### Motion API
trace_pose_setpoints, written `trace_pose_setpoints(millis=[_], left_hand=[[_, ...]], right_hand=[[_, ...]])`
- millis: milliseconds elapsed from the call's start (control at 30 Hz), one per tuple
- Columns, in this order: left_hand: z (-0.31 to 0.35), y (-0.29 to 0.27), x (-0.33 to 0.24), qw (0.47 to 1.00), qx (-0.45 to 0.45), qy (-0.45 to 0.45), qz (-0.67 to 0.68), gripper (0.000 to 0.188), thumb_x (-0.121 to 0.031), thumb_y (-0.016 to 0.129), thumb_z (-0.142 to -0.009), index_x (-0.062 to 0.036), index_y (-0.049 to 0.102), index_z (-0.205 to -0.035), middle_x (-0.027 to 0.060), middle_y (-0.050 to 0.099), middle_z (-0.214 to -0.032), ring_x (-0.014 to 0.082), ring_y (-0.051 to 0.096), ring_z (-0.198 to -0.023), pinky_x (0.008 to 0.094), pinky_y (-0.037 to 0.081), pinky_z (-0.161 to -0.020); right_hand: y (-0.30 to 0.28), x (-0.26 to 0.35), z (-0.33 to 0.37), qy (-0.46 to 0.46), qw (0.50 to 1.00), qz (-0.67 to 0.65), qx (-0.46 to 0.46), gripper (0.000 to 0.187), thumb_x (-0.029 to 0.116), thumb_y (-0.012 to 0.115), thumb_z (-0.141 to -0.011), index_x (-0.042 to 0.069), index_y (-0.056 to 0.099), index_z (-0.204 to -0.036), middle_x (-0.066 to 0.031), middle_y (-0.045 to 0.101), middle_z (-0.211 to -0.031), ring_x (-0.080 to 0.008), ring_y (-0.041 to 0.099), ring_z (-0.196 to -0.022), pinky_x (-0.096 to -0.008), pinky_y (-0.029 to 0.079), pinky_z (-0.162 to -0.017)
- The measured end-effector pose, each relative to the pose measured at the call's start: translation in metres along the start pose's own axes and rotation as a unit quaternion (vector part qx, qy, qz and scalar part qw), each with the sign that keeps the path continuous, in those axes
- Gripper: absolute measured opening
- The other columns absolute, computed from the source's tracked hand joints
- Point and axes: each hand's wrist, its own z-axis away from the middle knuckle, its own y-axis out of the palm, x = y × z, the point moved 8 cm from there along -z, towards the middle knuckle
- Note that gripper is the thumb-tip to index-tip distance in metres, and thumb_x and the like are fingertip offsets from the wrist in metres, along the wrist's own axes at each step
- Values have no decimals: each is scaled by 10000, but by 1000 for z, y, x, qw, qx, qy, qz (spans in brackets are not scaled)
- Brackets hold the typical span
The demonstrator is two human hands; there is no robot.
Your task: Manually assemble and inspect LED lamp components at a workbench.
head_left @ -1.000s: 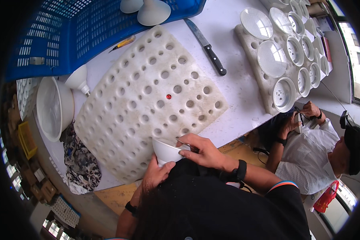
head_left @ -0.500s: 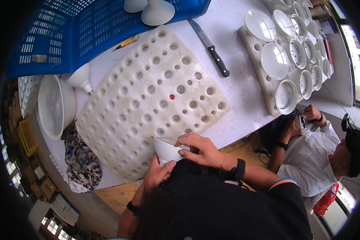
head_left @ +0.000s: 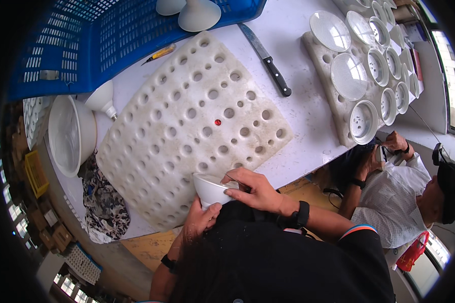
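Note:
Close to my body, a white cone-shaped lamp housing (head_left: 211,191) is held tilted, its wide rim facing up and away. Around its lower, narrower part my left hand (head_left: 203,214) is closed, thumb along the side. My right hand (head_left: 255,191) grips the rim on the right, thumb outside and fingers reaching over into the opening. What those fingertips touch inside is hidden. Just beyond both hands lies a pale foam board (head_left: 187,121) with rows of round holes. A small red piece (head_left: 218,122) sits on it.
Beyond the board lie a black-handled knife (head_left: 273,70) and a yellow screwdriver (head_left: 160,53). A blue crate (head_left: 136,38) holds more housings. Left are a large white bowl (head_left: 88,134), a bulb (head_left: 102,98) and patterned cloth (head_left: 103,202). Right, another board (head_left: 321,76) carries lamps; a person (head_left: 389,197) works beside it.
The fingers of my right hand have shifted slightly at the rim of the lamp housing. My left hand keeps its hold, and the housing has barely moved.

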Motion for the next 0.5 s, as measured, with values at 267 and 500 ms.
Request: trace_pose_setpoints(millis=[267,500], left_hand=[[0,0,-1,1000,2,-12,6,577,-329,672,-789,-59,323,-1160,12,443,-671,49,359,-414,193,284,-353],[-1,-1,2,1000,8,-7,-6,594,-333,674,-789,-54,316,-1172,20,444,-677,56,365,-424,195,290,-359]], right_hand=[[1,11,-4,-83,996,32,-13,242,130,624,-812,62,552,-1032,-62,567,-945,-156,544,-706,-266,450,-590],[5,-10,2,89,994,-2,58,281,113,605,-818,60,542,-1086,-82,568,-1014,-220,569,-851,-295,469,-677]])
